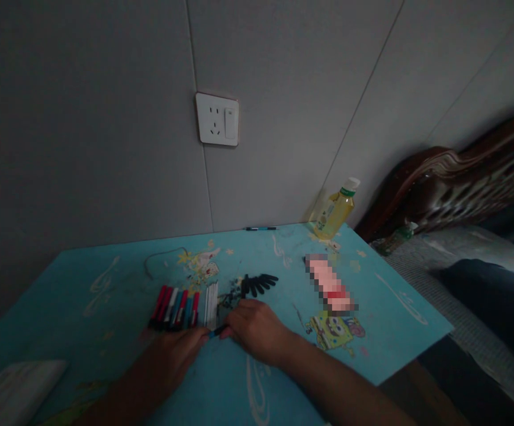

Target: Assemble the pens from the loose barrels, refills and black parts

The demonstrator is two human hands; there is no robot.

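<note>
Low over the blue table, my left hand (181, 348) pinches the blue end of a pen (216, 332). My right hand (253, 328) has its fingers closed at the pen's dark end, so the pen lies between both hands. Just beyond my left hand is a row of red, blue and white pen barrels (174, 306) with dark ends. Beside them, several thin white sticks like refills (211, 302) lie parallel. Several black pen caps or similar small black pieces (259, 284) are fanned out past my right hand. My fingertips are partly hidden.
A bottle of yellow liquid (336, 210) stands at the table's back right corner. Another blue-and-black pen (261, 228) lies along the back edge. A blurred pink packet (330, 283) is to the right, a pale flat object (19, 387) at front left. A wall socket (218, 119) is above.
</note>
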